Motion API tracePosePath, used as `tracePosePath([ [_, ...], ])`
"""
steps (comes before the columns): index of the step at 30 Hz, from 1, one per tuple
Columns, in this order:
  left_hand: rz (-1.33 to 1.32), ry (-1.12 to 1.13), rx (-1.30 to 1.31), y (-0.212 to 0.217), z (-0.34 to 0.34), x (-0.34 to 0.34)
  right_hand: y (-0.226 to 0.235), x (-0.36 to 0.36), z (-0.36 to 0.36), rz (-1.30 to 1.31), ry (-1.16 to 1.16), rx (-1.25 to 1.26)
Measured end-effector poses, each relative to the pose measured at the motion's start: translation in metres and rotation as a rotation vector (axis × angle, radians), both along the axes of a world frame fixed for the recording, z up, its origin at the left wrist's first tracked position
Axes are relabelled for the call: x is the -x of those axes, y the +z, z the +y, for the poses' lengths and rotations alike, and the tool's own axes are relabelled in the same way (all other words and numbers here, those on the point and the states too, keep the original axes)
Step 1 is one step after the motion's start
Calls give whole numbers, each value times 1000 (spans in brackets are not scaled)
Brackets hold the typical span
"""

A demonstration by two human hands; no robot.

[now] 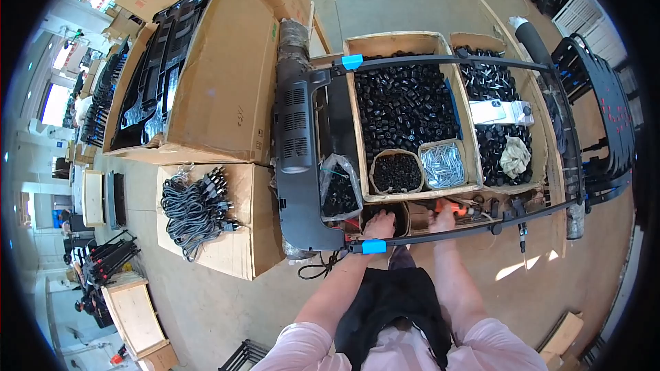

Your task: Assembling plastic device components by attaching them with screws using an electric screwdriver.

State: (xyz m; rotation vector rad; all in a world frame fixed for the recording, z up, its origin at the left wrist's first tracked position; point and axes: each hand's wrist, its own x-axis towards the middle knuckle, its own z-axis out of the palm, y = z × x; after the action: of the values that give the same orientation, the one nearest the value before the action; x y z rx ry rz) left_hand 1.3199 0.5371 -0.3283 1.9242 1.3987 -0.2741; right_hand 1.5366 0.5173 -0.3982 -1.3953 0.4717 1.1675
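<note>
My left hand reaches down into a small open carton of dark parts at the near edge of the workbench. Its fingertips are hidden among the contents. To its right, my right hand is closed around an orange tool lying on the low shelf; the exact kind of tool is unclear. Across the bench and above both hands lies a long black frame with a dark vented cover at its left end. A blue piece wraps the near rail, close to my left wrist.
Beyond stands a wooden bin of black caps, with a box of silver screws inside. Another bin holds bagged parts and a white phone. At left are large cartons and bundled black cables.
</note>
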Motion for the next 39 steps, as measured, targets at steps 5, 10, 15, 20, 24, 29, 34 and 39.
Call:
tracePosePath([
  [5,-307,386,50,-50,3,23,50,-53,-18,412,500,-422],
  [10,-493,587,198,-49,12,15,98,-52,-61,182,151,-314],
  [15,-1167,1152,1249,-50,21,32,132,-26,-115,202,123,-305],
  [20,-1605,1145,1485,-68,17,50,164,-15,-157,169,160,-330],
  [24,-1545,1198,1377,-65,16,49,199,-19,-176,52,205,-333],
  [29,-1393,1124,1144,-30,19,34,303,-15,-175,-559,601,-526],
  [34,-1494,861,1008,-57,16,49,375,-36,-143,-746,884,-583],
  [39,-1378,1059,876,-28,5,32,452,-32,-103,-1709,1195,-818],
])
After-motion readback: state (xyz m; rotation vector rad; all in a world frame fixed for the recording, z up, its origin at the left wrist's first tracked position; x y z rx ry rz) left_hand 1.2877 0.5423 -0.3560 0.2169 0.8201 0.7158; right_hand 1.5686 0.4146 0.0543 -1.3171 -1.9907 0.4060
